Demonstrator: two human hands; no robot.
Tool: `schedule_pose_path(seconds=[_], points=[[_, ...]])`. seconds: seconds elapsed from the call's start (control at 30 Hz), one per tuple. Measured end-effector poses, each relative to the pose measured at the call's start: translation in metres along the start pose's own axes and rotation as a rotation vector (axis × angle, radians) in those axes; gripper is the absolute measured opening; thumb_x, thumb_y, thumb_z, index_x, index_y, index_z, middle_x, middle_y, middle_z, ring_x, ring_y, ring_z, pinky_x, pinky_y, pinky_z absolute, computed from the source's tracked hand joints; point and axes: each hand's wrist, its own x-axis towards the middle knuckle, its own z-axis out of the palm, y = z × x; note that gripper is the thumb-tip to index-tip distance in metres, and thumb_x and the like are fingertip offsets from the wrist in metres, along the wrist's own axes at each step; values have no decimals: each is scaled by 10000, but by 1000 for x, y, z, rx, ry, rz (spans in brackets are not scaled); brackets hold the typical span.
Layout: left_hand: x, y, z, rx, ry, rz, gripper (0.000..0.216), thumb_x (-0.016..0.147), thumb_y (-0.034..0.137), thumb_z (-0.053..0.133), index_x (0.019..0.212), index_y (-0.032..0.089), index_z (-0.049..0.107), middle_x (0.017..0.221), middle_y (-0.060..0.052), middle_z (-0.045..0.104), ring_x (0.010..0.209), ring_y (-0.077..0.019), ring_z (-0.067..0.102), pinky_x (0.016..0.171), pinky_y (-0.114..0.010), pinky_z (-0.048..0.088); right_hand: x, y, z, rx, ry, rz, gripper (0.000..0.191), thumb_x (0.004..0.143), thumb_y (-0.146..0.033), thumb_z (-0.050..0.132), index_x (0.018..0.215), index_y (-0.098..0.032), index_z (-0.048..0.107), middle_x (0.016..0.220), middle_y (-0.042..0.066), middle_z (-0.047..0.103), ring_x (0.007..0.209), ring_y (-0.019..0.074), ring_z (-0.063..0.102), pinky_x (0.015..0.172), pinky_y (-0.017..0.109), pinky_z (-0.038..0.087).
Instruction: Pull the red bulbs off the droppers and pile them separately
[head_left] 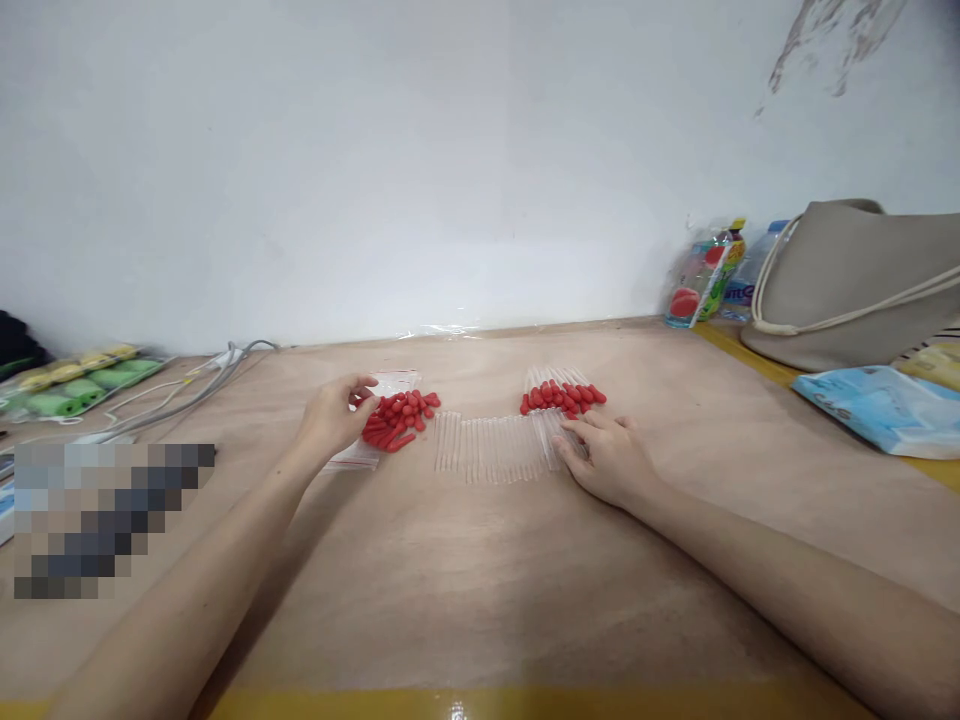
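Observation:
My left hand reaches over a pile of small red rubber dropper bulbs, its thumb and fingers curved but apart. Beneath that pile lies a clear zip bag. A row of thin clear dropper tubes lies side by side in the middle of the table. At the row's right end, my right hand rests with its fingers stretched and apart, the tips touching the last tubes. Just beyond it are several red-bulbed droppers, bulbs towards me and tubes pointing to the wall.
Bottles stand against the wall at the right, beside a grey bag and a blue packet. Cables and green and yellow rolls lie at the left. Yellow tape lines the table's front edge.

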Motion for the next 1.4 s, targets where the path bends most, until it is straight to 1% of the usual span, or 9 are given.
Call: schedule_pose_path(seconds=[0.17, 0.23, 0.4, 0.57, 0.83, 0.93, 1.1, 1.3, 1.4], points=[[1, -7, 3, -109, -267, 155, 276, 673, 396, 576, 851, 186, 580, 739, -17, 629, 681, -159, 582, 622, -268, 455, 0, 1, 0, 18, 8, 3, 247, 829, -348, 451, 862, -194, 641, 766, 15, 614, 712, 137, 546, 710, 298, 241], [0, -6, 3, -87, -289, 149, 254, 665, 415, 584, 771, 185, 568, 696, -10, 612, 631, -150, 568, 582, -261, 445, 0, 1, 1, 22, 16, 8, 237, 826, -340, 458, 857, -196, 643, 762, 14, 616, 726, 139, 548, 716, 300, 238], [-6, 1, 5, 95, -186, 122, 221, 674, 398, 568, 670, 190, 496, 644, 1, 582, 599, -152, 545, 539, -254, 395, -1, 2, 3, 25, 37, 2, 231, 822, -331, 461, 857, -196, 646, 768, 16, 623, 728, 137, 550, 727, 304, 236], [-9, -1, 10, 251, -153, 157, 183, 681, 366, 551, 645, 204, 473, 636, 4, 571, 588, -165, 527, 518, -258, 342, -1, 2, 3, 28, 51, -3, 234, 818, -329, 457, 843, -196, 648, 753, 19, 622, 709, 138, 545, 723, 305, 238], [-14, 19, 3, 135, 86, 320, 175, 756, 355, 509, 673, 202, 527, 715, -15, 580, 695, -177, 532, 653, -283, 390, -1, 2, 5, 53, 117, -4, 238, 809, -332, 470, 871, -190, 650, 796, 33, 606, 715, 140, 533, 736, 304, 247], [-21, 38, 16, 64, 30, 406, 193, 782, 344, 505, 682, 195, 576, 720, -23, 565, 730, -177, 522, 699, -300, 399, -1, 3, 5, 69, 127, 0, 230, 803, -319, 472, 868, -189, 650, 795, 30, 604, 711, 138, 532, 744, 308, 247], [-19, 81, 56, 23, -110, 512, 187, 778, 339, 532, 743, 186, 633, 828, -61, 575, 847, -217, 514, 780, -354, 402, -1, 4, 4, 92, 117, 10, 227, 807, -316, 468, 860, -194, 651, 768, 22, 594, 710, 136, 532, 748, 312, 246], [11, 126, 96, -63, -321, 340, 344, 692, 490, 586, 786, 170, 668, 909, -105, 599, 963, -269, 508, 857, -382, 375, 2, 8, 3, 127, 144, 39, 200, 799, -293, 480, 829, -204, 656, 744, 10, 590, 687, 123, 526, 732, 308, 238], [25, 134, 109, -101, -401, 294, 360, 659, 512, 601, 701, 162, 673, 786, -86, 635, 828, -233, 565, 767, -330, 418, 3, 9, 2, 155, 152, 81, 192, 802, -303, 483, 809, -213, 652, 735, -1, 585, 671, 115, 525, 726, 307, 236]])
